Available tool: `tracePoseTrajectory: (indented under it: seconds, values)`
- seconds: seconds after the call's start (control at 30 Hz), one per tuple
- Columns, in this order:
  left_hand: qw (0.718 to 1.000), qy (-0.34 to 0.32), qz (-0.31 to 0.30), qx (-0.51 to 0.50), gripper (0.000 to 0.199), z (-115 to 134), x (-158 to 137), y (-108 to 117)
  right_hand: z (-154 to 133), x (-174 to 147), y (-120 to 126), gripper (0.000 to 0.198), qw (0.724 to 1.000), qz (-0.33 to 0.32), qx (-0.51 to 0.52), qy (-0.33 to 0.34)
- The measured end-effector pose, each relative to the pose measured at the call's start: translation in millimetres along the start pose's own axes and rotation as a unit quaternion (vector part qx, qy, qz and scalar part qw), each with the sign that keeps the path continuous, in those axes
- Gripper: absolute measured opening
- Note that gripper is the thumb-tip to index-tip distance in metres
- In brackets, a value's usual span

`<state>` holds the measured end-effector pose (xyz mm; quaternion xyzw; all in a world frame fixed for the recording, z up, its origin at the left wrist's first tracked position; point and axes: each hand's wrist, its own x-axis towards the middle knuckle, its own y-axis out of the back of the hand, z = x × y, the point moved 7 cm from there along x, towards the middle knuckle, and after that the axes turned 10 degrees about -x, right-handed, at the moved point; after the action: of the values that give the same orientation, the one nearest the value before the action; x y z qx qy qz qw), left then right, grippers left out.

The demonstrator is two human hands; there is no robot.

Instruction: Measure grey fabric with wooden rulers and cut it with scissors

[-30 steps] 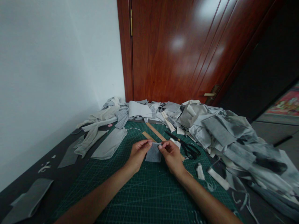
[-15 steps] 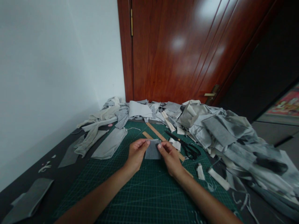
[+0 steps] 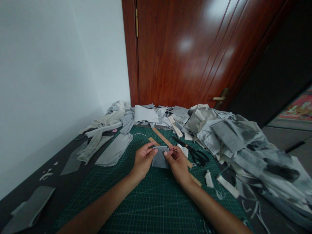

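Note:
A small grey piece of fabric (image 3: pixel 160 158) is held up over the green cutting mat (image 3: pixel 146 201), its top edge folded over in a narrow strip. My left hand (image 3: pixel 144 159) pinches its upper left corner between thumb and fingers. At the upper right corner my right hand (image 3: pixel 177 162) grips it the same way, thumb toward me. Just beyond the hands lie a wooden ruler (image 3: pixel 162 136) and a pair of black scissors (image 3: pixel 195 152). A white scrap (image 3: pixel 183 150) sits beside my right fingers.
Heaped grey and white cloth (image 3: pixel 226 136) covers the right side and the back edge. More cloth strips (image 3: pixel 114 151) lie at left, and a folded grey piece (image 3: pixel 34 204) rests near the front left. A wall and a wooden door (image 3: pixel 180 58) stand behind.
The fabric's top edge now shows a narrow fold. The fabric has shifted slightly down and right, and my left fingers have loosened a little; both hands stay nearly in place.

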<state>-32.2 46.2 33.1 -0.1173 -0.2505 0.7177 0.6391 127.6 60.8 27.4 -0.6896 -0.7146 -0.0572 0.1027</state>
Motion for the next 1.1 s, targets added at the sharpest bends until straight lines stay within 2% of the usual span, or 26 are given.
tracePoseTrajectory:
  seconds: [0.13,0.27,0.33,0.5,0.7,0.87,0.97,1.1]
  values:
    - [0.999,0.038,-0.006,-0.019,0.072,-4,0,-1,2,0,-1,0.031,1.0,-0.018,0.006,-0.009]
    - [0.99,0.115,-0.081,-0.016,0.049,-15,-5,-12,6,2,2,0.037,1.0,-0.005,-0.017,-0.008]
    - [0.987,0.127,-0.098,-0.014,0.044,-18,-7,-14,8,3,2,0.038,1.0,-0.004,-0.027,-0.006]
    - [0.99,0.116,-0.074,-0.023,0.044,-18,-5,-9,9,3,1,0.041,1.0,-0.012,-0.003,-0.016]
    - [0.997,0.062,-0.014,-0.044,0.042,-8,1,-1,-7,-3,-7,0.034,0.995,-0.059,-0.065,0.043]
    - [0.995,0.063,0.003,-0.072,0.044,-2,2,-2,-2,-4,-10,0.039,0.997,-0.052,-0.054,0.018]
    - [0.994,0.061,0.009,-0.086,0.044,1,0,-4,3,-4,-13,0.034,0.996,-0.071,-0.045,0.0]
    - [0.996,0.062,0.016,-0.057,0.043,-2,1,0,6,-4,-11,0.033,0.996,-0.079,-0.036,-0.01]
